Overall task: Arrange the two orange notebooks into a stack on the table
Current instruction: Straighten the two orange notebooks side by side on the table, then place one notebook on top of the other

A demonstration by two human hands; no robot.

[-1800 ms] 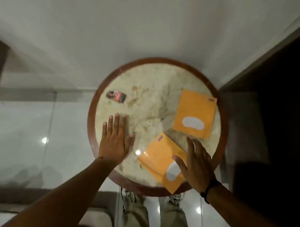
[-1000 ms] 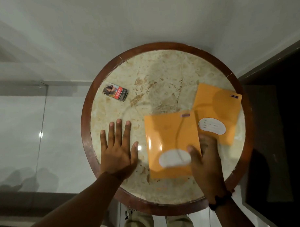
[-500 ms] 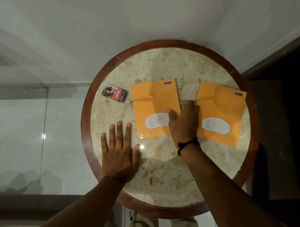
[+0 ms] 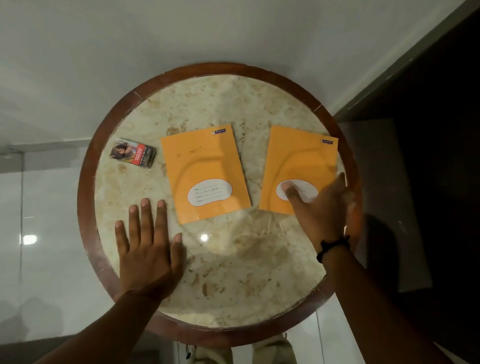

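My right hand lies spread on the right notebook; my left hand lies flat and empty on the worktop.

The bench is topped with glossy, mottled stone and rimmed in polished dark wood. The two notebooks are covered in smooth orange paper with a slight sheen. The small pack is printed card.
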